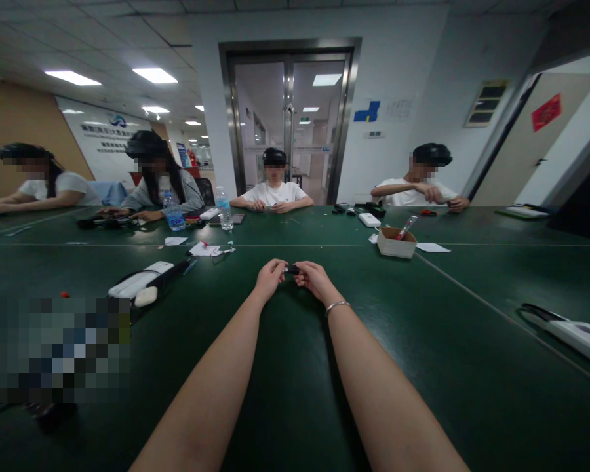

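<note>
Over on the left, the wall sign (96, 139) carries rows of Chinese characters beneath a blue wave-like logo, too blurred for me to read; the label on the clear bottle (225, 211) near the tabletop's far edge is just as unclear. The small black piece (292, 269) looks short and dark. The left hand (269, 280) and right hand (316, 282) pinch it from either end, around the middle of the green tabletop (437, 321), well in from its far edge.
</note>
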Demonstrator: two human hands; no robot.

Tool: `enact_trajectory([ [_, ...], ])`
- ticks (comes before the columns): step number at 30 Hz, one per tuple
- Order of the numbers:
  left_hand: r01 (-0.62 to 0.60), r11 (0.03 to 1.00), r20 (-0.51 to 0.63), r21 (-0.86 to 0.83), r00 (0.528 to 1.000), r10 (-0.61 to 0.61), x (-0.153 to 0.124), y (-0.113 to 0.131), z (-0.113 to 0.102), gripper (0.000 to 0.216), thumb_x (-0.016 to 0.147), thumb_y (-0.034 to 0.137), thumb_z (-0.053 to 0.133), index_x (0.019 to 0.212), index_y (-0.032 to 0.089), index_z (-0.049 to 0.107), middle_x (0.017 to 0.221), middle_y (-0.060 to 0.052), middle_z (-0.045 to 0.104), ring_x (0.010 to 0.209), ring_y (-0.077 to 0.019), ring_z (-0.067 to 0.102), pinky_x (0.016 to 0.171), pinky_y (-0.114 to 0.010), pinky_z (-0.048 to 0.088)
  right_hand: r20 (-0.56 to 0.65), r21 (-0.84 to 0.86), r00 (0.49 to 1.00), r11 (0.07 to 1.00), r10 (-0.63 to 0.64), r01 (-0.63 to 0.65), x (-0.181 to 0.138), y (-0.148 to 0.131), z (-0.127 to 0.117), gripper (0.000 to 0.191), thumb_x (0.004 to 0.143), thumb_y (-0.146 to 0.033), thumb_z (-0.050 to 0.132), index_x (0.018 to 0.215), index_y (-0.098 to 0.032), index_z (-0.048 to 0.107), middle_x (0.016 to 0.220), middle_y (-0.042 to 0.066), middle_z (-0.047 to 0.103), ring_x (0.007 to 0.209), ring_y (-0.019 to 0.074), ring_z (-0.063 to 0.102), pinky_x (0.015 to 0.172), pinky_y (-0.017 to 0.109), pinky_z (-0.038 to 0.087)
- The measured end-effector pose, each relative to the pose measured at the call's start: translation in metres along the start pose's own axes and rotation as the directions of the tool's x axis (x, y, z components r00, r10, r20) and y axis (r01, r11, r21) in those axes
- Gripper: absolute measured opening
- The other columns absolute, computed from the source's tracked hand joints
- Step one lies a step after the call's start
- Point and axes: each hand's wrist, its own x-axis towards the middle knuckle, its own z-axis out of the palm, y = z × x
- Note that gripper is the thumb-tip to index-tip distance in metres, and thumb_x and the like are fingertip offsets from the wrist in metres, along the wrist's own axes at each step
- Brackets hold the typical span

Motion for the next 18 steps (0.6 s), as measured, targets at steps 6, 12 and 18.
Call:
enact_trajectory([
  [6,0.034,0.999,-0.03,0.01,0.999,-0.034,0.002,-0.003,0.001,0.025,0.082,0.032,0.045,0.09,0.017,0.062,0.066,0.0,0.056,0.052,-0.0095,0.048,0.05,-0.02,0.037,0.001,0.015,1.0,1.0,0.004,-0.004,0.0,0.0,0.001,0.014,0.074,-0.023,0.067,0.077,-0.012,0.059,0.054,0.003,0.058,0.046,0.0099,0.053,0.041,0.017,0.041],
  [12,0.052,0.998,-0.057,0.026,0.997,-0.051,0.0,0.002,0.001,0.023,0.073,0.021,0.052,0.093,0.018,0.063,0.071,0.0,0.057,0.058,-0.0095,0.048,0.054,-0.02,0.039,-0.004,0.004,1.0,1.0,0.0,0.0,-0.001,-0.001,0.001,0.014,0.074,-0.023,0.067,0.077,-0.012,0.059,0.055,0.003,0.058,0.045,0.0093,0.052,0.041,0.017,0.041],
  [18,0.05,0.998,-0.037,-0.027,0.998,-0.051,-0.003,0.008,0.001,0.021,0.076,0.025,0.05,0.09,0.015,0.062,0.062,0.001,0.053,0.053,-0.0095,0.047,0.052,-0.021,0.037,0.002,-0.013,1.0,1.0,-0.002,0.002,-0.001,-0.001,0.001,0.014,0.075,-0.023,0.067,0.077,-0.012,0.059,0.057,0.004,0.059,0.047,0.0099,0.054,0.042,0.018,0.042],
])
